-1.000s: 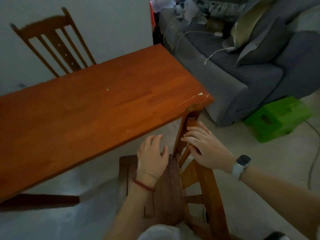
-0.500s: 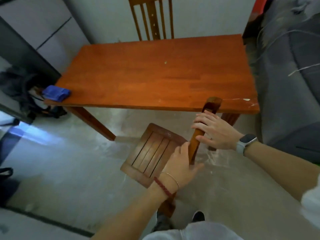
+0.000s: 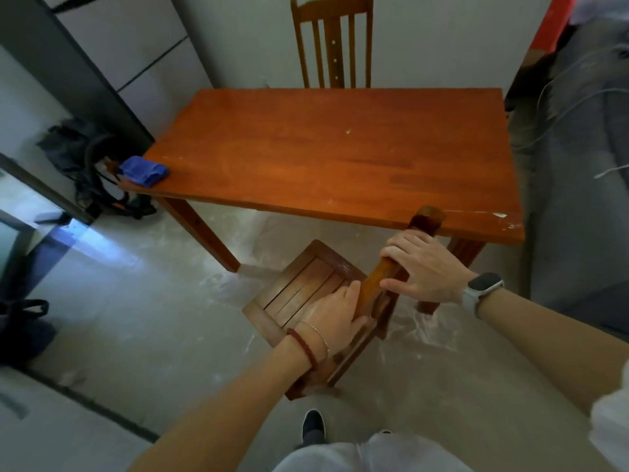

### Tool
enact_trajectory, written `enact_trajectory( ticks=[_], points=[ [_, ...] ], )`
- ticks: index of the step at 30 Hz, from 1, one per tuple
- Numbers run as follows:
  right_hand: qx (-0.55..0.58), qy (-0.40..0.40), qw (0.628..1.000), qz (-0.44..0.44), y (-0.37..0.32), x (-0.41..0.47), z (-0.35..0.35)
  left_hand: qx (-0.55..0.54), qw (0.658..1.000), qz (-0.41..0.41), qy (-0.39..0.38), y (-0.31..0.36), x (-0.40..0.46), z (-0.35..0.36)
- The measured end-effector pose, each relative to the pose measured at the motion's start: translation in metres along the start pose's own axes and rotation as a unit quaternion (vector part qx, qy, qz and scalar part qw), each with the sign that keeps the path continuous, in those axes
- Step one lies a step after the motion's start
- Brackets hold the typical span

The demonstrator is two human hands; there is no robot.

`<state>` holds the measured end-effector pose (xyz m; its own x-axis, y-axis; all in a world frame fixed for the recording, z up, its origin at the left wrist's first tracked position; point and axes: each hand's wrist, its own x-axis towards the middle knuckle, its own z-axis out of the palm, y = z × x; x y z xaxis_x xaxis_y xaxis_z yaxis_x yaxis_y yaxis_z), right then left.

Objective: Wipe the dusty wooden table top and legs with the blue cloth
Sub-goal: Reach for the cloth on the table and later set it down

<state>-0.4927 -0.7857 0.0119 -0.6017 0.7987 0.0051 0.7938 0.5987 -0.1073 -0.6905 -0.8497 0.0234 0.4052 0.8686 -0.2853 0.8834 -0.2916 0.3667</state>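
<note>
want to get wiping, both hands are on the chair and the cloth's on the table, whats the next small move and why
Probably let go of the chair and reach the left hand to the blue cloth at the table's near-left corner: neither it nor the right hand holds the cloth.

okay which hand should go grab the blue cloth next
Left, likely. The cloth lies at the table's left corner, on the left hand's side; the right hand grips the chair back farther away.
</note>
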Motion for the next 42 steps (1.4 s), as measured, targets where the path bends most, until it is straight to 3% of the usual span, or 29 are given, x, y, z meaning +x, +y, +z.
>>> enact_trajectory(
  ticks=[12,15,18,26,34,42],
  points=[
    [0.028,0.154,0.983,0.095,-0.073,0.07,0.027,0.219,0.973,0.07,0.013,-0.131,-0.002,-0.051],
    [0.026,0.169,0.978,0.119,-0.092,0.1,0.032,0.267,0.959,0.09,0.046,-0.17,0.003,-0.07],
    [0.018,0.184,0.972,0.144,-0.112,0.133,0.04,0.307,0.93,0.155,0.132,-0.223,0.014,-0.087],
    [0.009,0.213,0.943,0.256,-0.167,0.211,0.047,0.303,0.9,0.259,0.177,-0.325,0.053,-0.137],
    [-0.026,0.239,0.916,0.321,-0.188,0.237,0.054,0.201,0.913,0.18,0.306,-0.354,0.062,-0.119],
    [-0.058,0.234,0.919,0.312,-0.151,0.252,0.052,0.155,0.91,0.17,0.346,-0.343,0.095,-0.12]
  ],
)
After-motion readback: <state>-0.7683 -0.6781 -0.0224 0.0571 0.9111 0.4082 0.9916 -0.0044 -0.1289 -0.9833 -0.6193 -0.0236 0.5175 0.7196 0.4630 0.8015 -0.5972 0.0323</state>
